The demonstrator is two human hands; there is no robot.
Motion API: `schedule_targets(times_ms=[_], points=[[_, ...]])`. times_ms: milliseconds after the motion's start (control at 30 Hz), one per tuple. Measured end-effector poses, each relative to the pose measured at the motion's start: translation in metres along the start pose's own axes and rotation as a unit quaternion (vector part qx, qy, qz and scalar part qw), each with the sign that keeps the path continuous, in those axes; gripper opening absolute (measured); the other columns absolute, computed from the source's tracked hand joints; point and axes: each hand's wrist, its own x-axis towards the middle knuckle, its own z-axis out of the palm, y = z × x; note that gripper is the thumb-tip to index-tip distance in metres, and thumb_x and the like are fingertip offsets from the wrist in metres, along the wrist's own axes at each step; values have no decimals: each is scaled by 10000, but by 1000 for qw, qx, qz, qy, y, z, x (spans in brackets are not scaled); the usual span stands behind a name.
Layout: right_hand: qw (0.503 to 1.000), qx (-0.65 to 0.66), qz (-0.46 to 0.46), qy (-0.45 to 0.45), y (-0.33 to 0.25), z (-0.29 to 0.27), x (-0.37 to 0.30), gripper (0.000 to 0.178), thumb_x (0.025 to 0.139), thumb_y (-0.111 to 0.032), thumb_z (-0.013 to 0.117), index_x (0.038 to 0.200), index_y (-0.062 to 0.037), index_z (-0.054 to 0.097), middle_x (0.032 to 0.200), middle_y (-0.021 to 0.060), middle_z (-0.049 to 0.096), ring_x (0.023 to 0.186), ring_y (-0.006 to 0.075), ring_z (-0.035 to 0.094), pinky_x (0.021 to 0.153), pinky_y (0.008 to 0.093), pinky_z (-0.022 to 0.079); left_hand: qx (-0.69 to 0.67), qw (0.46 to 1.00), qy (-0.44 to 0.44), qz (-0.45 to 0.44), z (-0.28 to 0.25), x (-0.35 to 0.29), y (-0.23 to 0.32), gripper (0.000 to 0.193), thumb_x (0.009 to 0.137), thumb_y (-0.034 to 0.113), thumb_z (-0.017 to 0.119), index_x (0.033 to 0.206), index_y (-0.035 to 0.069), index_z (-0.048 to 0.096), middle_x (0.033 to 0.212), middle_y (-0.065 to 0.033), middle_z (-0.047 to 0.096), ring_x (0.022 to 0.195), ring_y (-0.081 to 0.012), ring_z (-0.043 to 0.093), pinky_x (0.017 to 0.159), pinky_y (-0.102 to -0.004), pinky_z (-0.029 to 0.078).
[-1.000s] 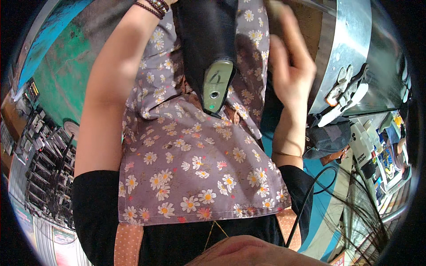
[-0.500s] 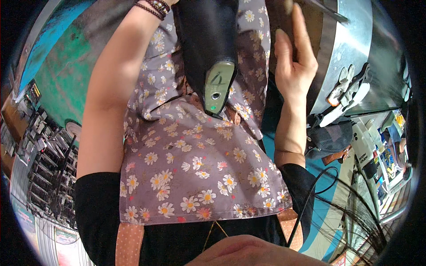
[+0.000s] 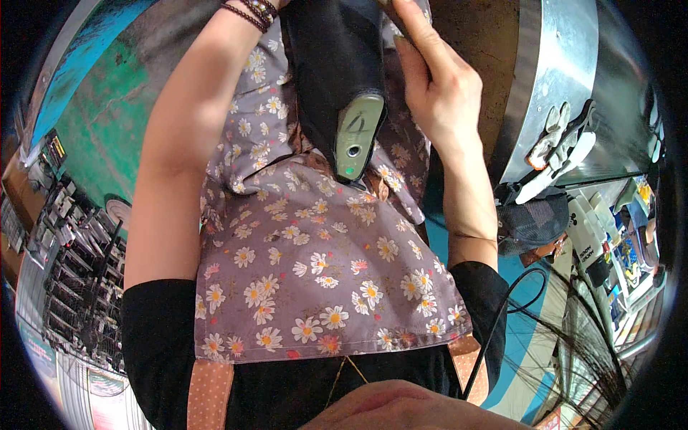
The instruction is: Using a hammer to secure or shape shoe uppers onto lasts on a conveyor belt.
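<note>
Between my arms, over my lap, rests a black shoe upper [image 3: 333, 64] stretched on a green plastic last [image 3: 360, 122]. The last's end points toward me and has a metal-rimmed hole; the upper's far part is cut off by the top edge. My left hand [image 3: 282, 3] is at the upper's far left side, nearly all out of the picture, so its fingers are hidden. My right hand [image 3: 446, 84] reaches along the upper's right side. Its thumb and forefinger are stretched and apart, the fingertips close to the upper at the top edge. Whether they touch it I cannot tell.
A flowered apron [image 3: 322, 272] covers my front and lap. On the right, a curved metal surface [image 3: 559, 64] carries work gloves [image 3: 552, 143] and a white flat tool [image 3: 555, 168]. A dark mesh cap [image 3: 534, 222] lies below them. Racks [image 3: 82, 287] stand on the left.
My right hand has moved left, from apart to close beside the upper. The shoe upper's near end has shifted slightly right. My left arm has hardly moved.
</note>
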Motion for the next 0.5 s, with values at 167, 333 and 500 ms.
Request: schedule_targets(times_ms=[167,333,500], points=[[896,320,-229,207,6,15,19,462,864,25,587,1306,-110,575,948,236,669,820,350,689,704,353,534,-46,996,-31,77,3,-3,0,519,928,474,567,687,27,674,595,-30,607,491,-123,533,479,-238,405],[993,28,68,-88,-20,-38,15,445,867,39,580,1303,-49,559,1111,216,661,1010,299,672,829,324,522,-38,997,-41,-46,11,-5,12,515,931,472,560,717,23,691,618,-69,636,491,-151,568,472,-269,447],[947,317,-17,43,-13,-39,1,424,892,5,580,1310,-58,562,1219,129,635,1074,207,620,899,264,469,-15,995,18,99,17,-13,20,487,933,448,571,830,-9,702,705,-35,652,630,-108,560,625,-270,447]])
